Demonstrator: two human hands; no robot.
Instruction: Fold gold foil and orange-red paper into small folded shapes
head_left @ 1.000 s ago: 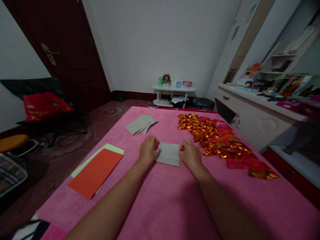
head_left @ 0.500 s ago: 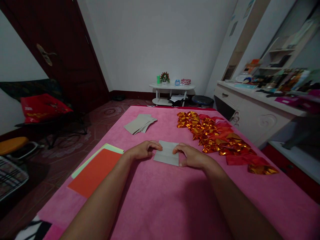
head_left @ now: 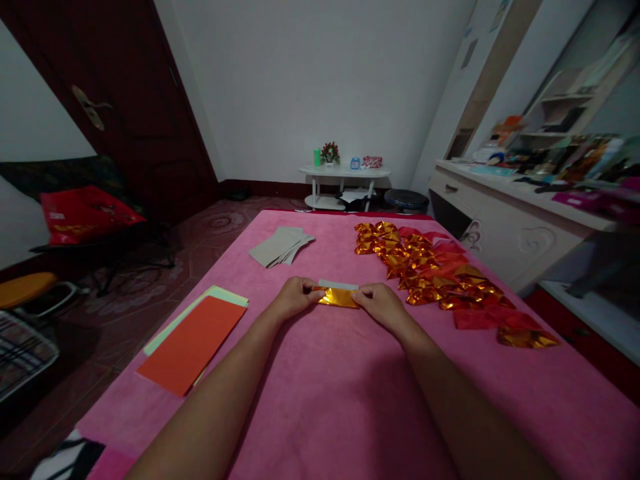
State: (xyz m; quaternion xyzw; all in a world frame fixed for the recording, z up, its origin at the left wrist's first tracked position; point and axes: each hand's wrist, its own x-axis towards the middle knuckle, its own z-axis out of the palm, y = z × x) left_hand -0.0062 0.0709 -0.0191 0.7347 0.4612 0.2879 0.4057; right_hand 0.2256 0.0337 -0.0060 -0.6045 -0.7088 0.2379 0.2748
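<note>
Left hand (head_left: pixel 295 298) and right hand (head_left: pixel 381 305) pinch a half-folded gold foil sheet (head_left: pixel 339 297) by its ends, fingers closed on it, over pink cloth (head_left: pixel 340 400).

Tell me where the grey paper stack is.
Head view: the grey paper stack lies on the pink cloth, beyond the left hand and left of the folded gold pieces.

In the centre of the frame the left hand (head_left: pixel 295 298) and the right hand (head_left: pixel 379 305) each close their grip on one end of a folded foil paper (head_left: pixel 338 297). Its gold face is up and its grey back shows along the far edge, low over the pink worktop (head_left: pixel 340 400). To its right, a row of folded gold and red pieces (head_left: pixel 435 280) runs from the upper middle toward the right edge. A fan of grey sheets (head_left: pixel 280 246) lies above, left of centre. At lower left an orange sheet (head_left: pixel 193 343) overlaps a pale green sheet (head_left: pixel 220 293).
</note>
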